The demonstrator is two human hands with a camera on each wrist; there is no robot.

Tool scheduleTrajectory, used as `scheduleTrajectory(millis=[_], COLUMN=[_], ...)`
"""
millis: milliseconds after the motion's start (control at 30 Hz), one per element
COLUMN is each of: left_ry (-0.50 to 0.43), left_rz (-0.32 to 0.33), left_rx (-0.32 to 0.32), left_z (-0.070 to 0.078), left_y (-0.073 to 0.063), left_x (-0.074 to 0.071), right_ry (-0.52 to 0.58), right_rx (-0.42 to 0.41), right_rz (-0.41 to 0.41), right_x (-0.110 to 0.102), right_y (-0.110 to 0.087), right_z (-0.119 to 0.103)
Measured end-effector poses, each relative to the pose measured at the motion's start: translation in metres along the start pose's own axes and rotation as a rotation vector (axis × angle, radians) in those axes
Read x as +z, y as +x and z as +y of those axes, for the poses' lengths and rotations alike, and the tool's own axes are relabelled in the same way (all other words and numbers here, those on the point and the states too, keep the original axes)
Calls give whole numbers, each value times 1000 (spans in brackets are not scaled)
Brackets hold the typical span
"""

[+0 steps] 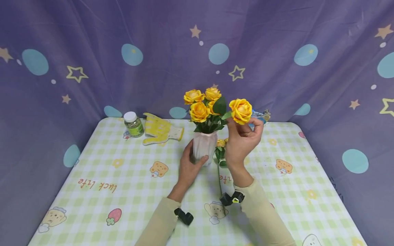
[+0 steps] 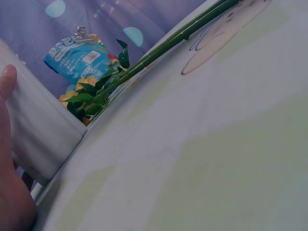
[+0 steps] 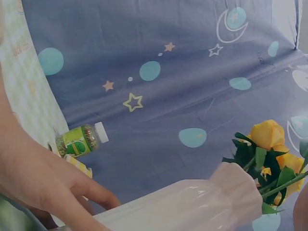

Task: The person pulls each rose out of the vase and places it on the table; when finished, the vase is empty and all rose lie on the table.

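Here, pale fluted vase [image 1: 204,145] (yellow roses [image 1: 199,112] inside), left hand [image 1: 190,166] gripping it, right hand [image 1: 241,145] pinching a ruffled rose [image 1: 241,111].

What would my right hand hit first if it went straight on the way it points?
Past the yellow rose it holds, your right hand would probably meet the clipped blue bag, or the purple curtain if it passes above; depth is unclear.

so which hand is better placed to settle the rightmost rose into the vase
Likely the right hand: it's up at that rose, while the left hand grips the vase.
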State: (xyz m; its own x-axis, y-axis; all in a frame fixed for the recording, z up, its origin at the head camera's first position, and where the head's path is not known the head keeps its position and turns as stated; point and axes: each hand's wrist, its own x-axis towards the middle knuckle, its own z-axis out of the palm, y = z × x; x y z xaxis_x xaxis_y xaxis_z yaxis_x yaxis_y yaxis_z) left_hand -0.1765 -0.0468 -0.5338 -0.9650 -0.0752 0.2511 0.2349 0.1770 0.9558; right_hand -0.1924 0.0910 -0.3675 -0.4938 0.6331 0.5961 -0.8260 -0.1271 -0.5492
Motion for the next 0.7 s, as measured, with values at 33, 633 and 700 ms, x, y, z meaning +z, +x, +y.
scheduleTrajectory(millis=[33,633,700], left_ry=[-2,-10,-7], left_rz=[-1,-2,-1], left_rx=[2,-6,-8], left_z=[0,0,-1], left_y=[0,0,0], left_x=[0,1,1], right_ry=[0,119,121], right_rx=[1,-57,-53], right_rz=[7,83,103], right_x=[0,4,3], right_y=[2,28,31], right_z=[-1,-7,-8])
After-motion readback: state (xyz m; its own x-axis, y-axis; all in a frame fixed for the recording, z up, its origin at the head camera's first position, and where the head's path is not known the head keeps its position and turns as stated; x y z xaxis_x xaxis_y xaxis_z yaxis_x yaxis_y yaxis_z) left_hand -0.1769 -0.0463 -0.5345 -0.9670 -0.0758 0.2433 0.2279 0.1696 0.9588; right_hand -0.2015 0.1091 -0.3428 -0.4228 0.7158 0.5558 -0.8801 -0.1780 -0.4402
